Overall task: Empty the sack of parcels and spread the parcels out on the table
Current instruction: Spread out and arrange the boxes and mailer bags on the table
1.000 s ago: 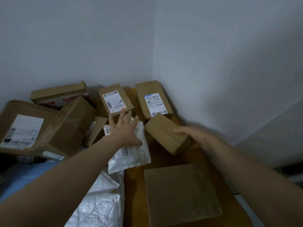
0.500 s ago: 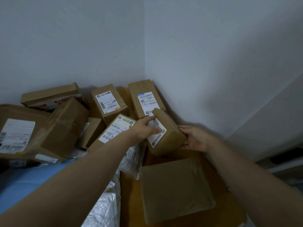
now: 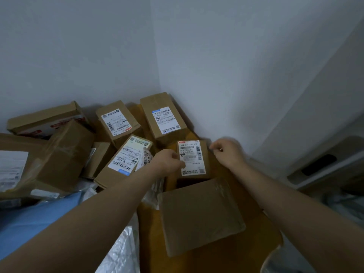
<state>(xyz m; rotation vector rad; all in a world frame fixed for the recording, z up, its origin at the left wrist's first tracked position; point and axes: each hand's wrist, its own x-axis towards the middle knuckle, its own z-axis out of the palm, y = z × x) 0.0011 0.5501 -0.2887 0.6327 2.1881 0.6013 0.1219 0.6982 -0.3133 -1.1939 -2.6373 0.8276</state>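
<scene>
the left grip (image 3: 169, 161) is clenched on the small box (image 3: 194, 152): its thumb lies across the lower left of the box's white label and the curled fingers hold the left edge. the bare left forearm runs up from the lower left corner, wrist straight, back of the hand turned up. the right grip (image 3: 226, 152) is blurred. its fingers curl inward just beside the box's upper right corner, and i cannot tell whether they touch or pinch anything. the right forearm comes in from the lower right. the small box is label up at the far end of the orange-brown table (image 3: 256, 233), near the wall corner, between the two grips. just in front of it, toward the person, lies a flat box (image 3: 201, 215), plain side up. behind it a taller box (image 3: 163, 117) with a blue-topped label stands by the right wall, and beside that is another labelled box (image 3: 118, 121). left of the left grip a tilted box (image 3: 126, 160) leans label up, and a white mailer (image 3: 146, 158) pokes out between it and the wrist. farther left are a big taped box (image 3: 65, 152) and a long box (image 3: 45, 119) by the wall. a blue bag (image 3: 35, 219) and a silvery bag (image 3: 122, 253) lie under the left forearm.
</scene>
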